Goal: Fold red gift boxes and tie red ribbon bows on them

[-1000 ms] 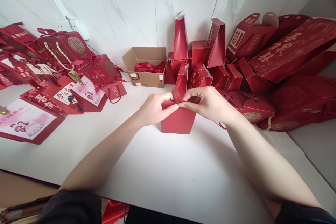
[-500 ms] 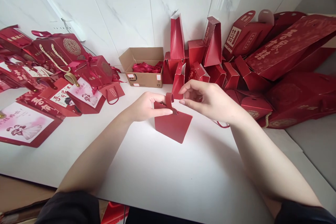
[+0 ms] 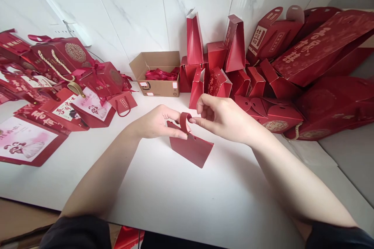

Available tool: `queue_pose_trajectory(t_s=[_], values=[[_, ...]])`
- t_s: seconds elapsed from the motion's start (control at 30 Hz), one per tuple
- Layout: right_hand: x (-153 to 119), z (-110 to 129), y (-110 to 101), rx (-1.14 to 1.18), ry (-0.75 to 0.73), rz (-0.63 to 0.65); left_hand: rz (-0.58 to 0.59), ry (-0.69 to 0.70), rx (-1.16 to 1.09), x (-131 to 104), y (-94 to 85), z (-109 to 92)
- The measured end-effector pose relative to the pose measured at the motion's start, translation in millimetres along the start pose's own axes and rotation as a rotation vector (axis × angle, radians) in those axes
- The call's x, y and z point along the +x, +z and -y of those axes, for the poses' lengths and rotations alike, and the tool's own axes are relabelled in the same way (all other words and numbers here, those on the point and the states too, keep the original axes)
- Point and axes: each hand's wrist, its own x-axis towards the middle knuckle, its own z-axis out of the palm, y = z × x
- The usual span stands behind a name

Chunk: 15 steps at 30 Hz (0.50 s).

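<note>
A: Close in first: what have we got on the white desk (image 3: 172,198)?

B: The small red box (image 3: 193,151), midway along and in from the near edge, one lower corner pointing our way. Whether its base sits flat, we can't tell.

A: And how do we work that red strap (image 3: 184,118) well?

B: Brace first! Our left hand (image 3: 157,122) does that, reaching in from the left, thumb in front, index behind, drawn close together on the box's top by the strap's foot. Then we'd guide the loop with light fingertips, keeping it round and uncreased; push hard and the card could buckle.

A: And our right hand (image 3: 220,118)?

B: Knuckles up, thumb tip right at the loop's edge, index curled, a gap between them. No firm hold that we can see.

A: Farther out?

B: Along the far edge, the brown carton (image 3: 160,88) with red ribbon (image 3: 159,74), then stacked red boxes (image 3: 194,41) towards the far right corner.
</note>
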Motion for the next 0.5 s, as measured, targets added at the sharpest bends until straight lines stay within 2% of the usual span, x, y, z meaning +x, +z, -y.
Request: queue_pose_trajectory(t_s=[0.07, 0.27, 0.5], values=[[0.7, -1.8, 1.7, 0.004, 0.005, -0.004, 0.031, 0.005, -0.025, -0.9, -0.7, -1.1], [-0.2, -3.1, 5.7, 0.041, -0.071, 0.178, 0.096, 0.051, 0.013, -0.6, -2.1, -4.6], [-1.9, 2.1, 7.9, -0.004, -0.096, 0.203, 0.068, 0.016, 0.043, -1.2, -1.1, -5.2]])
